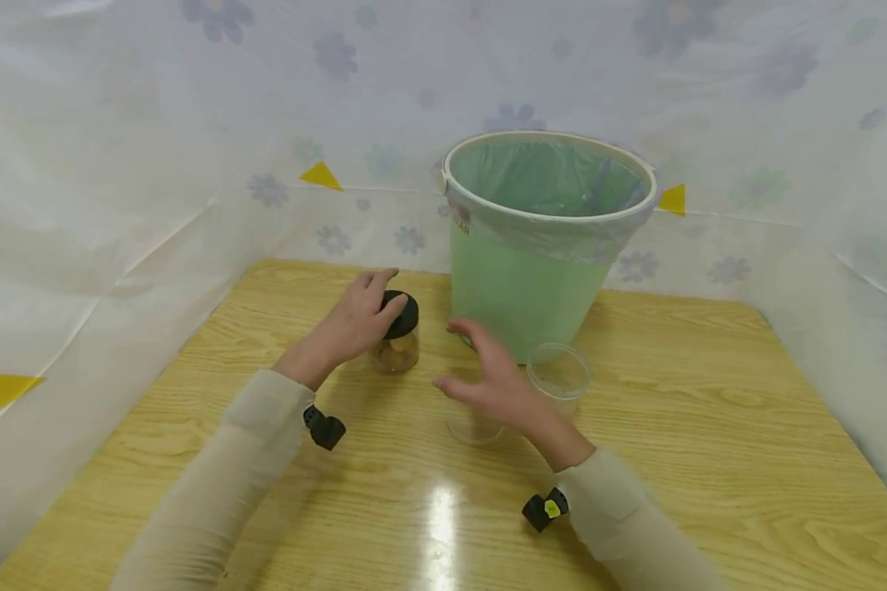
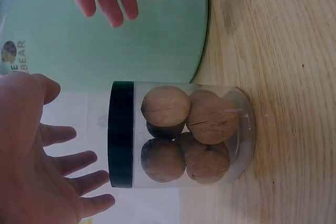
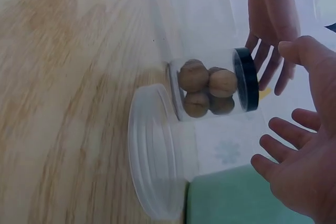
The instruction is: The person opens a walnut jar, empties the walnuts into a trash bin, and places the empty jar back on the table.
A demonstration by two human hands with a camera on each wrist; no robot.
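On the wooden worktop [image 1: 340,509], a clear jar of walnuts [image 1: 397,335] with a black lid [image 1: 402,314] stands upright just left of a green bin [image 1: 532,246]. My left hand [image 1: 358,320] hovers at the lid with fingers spread, gripping nothing. My right hand [image 1: 491,377] is open too, fingers relaxed, hanging over an empty clear plastic jar [image 1: 558,377] standing by the bin's base.
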